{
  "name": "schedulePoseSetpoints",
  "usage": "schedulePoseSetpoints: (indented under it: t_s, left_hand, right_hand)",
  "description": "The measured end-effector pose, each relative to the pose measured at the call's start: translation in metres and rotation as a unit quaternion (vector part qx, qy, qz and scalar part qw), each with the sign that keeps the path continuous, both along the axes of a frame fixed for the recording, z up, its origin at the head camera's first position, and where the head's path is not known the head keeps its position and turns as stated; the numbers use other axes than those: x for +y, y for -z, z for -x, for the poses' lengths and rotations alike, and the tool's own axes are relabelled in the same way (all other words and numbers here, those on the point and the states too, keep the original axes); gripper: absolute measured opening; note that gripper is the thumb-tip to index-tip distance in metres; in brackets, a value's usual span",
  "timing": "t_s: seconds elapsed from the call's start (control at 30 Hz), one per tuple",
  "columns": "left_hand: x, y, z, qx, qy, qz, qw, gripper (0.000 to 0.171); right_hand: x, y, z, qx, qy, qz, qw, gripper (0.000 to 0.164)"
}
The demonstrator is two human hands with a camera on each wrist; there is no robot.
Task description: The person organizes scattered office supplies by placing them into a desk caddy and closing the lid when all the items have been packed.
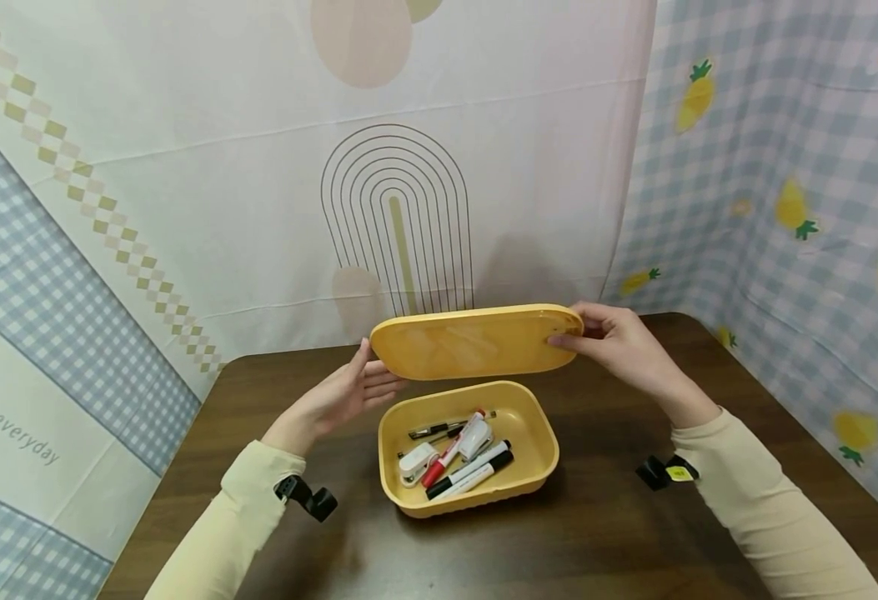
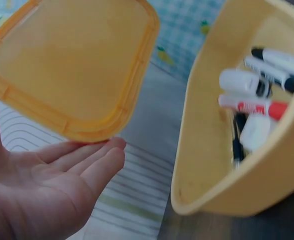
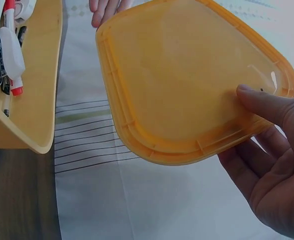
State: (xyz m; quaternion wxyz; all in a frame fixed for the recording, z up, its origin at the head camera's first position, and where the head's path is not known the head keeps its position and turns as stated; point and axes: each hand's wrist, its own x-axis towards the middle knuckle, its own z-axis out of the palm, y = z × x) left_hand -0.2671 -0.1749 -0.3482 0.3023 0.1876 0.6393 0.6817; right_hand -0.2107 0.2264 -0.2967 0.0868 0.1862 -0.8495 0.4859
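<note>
A yellow lid (image 1: 476,343) is held tilted above and behind a yellow box (image 1: 539,467), its underside facing me. The right hand (image 1: 622,346) pinches the lid's right end, thumb on the underside and fingers behind. At the other end, the left hand (image 1: 341,396) touches the lid's edge with its fingers extended, as the left wrist view also shows. Inside the box lie a red-and-white marker (image 1: 449,454), black-capped white markers (image 1: 476,479), a white stapler-like item (image 1: 418,463), another small white item (image 1: 476,438) and dark pens (image 1: 431,430).
The box stands on a dark brown wooden table (image 1: 604,533). Behind it hangs a white patterned cloth (image 1: 258,208), with a blue checked cloth (image 1: 754,317) along the right side. Small black devices (image 1: 311,500) are strapped at both wrists.
</note>
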Motion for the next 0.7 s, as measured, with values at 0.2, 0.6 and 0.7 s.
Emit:
schedulePoseSetpoints:
  t_s: [0.2,0.6,0.7]
  left_hand:
    - [0.002,-0.001,-0.003,-0.025,0.002,-0.015,0.9996,0.102]
    - [0.013,-0.007,-0.008,-0.066,-0.049,-0.052,0.9952,0.094]
    - [0.015,-0.008,-0.007,-0.066,-0.066,-0.055,0.9941,0.095]
  right_hand:
    - [0.001,0.002,0.001,-0.005,-0.005,0.003,1.0,0.022]
    - [-0.008,0.017,0.005,0.077,0.056,-0.071,0.993,0.034]
    - [-0.011,0.02,0.007,0.073,0.052,-0.059,0.994,0.046]
